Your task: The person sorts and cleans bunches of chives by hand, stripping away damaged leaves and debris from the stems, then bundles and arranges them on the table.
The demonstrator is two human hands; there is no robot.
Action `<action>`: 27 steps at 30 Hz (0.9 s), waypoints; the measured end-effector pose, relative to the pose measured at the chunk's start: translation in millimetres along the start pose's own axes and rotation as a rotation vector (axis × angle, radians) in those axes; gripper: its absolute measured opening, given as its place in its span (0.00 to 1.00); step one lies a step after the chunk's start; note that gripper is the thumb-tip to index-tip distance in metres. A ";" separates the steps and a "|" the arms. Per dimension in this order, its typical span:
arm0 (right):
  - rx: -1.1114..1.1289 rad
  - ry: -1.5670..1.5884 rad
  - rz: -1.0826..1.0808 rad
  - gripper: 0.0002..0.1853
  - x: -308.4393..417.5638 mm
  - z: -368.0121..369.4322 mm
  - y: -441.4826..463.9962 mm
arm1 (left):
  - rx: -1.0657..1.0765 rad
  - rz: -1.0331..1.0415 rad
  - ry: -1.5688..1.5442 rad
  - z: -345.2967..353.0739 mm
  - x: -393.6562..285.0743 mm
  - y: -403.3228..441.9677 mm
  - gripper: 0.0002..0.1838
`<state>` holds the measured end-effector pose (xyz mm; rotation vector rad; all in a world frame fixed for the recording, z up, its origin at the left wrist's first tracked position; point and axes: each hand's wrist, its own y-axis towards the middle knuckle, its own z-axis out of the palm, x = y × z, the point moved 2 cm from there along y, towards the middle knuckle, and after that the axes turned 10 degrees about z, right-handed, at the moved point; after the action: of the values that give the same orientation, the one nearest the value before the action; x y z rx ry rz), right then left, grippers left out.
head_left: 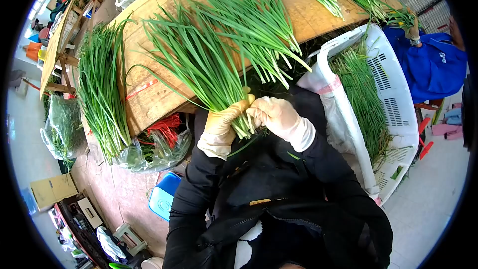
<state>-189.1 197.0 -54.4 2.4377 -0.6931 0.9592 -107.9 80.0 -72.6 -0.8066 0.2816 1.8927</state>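
My left hand (pixel 219 127), in a pale glove, is wrapped around a bunch of garlic chives (pixel 201 62) near its white stem ends. The long green leaves fan away over the wooden table. Right beside those stems, my gloved right hand (pixel 281 119) is closed in a pinch; whatever its fingertips hold is hidden. A looser pile of garlic chives (pixel 264 30) lies just beyond, stems toward me. Another bunch of garlic chives (pixel 104 89) hangs over the table's left end.
The wooden table (pixel 142 104) curves ahead of me. At my right stands a white plastic basket (pixel 393 79) of greens. Red ties (pixel 167 128) and a plastic bag (pixel 162 152) sit below the table edge, near a blue container (pixel 163 197). A person in blue (pixel 428 69) is at far right.
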 end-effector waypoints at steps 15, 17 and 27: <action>-0.367 -0.629 0.075 0.12 -3.6 -61.9 44.6 | 0.014 0.053 -0.159 -5.5 -15.0 7.6 0.24; -0.248 -0.546 -0.053 0.11 19.6 -70.3 21.8 | -0.080 0.044 -0.118 -3.3 -20.1 6.5 0.20; 0.271 -0.507 0.175 0.20 -0.7 -88.8 -24.0 | -0.086 0.061 0.095 14.2 -27.5 2.9 0.17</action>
<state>-219.9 264.8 -0.4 2.9394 -1.0134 0.5130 -109.1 66.3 -44.7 -0.9575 0.2882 1.9371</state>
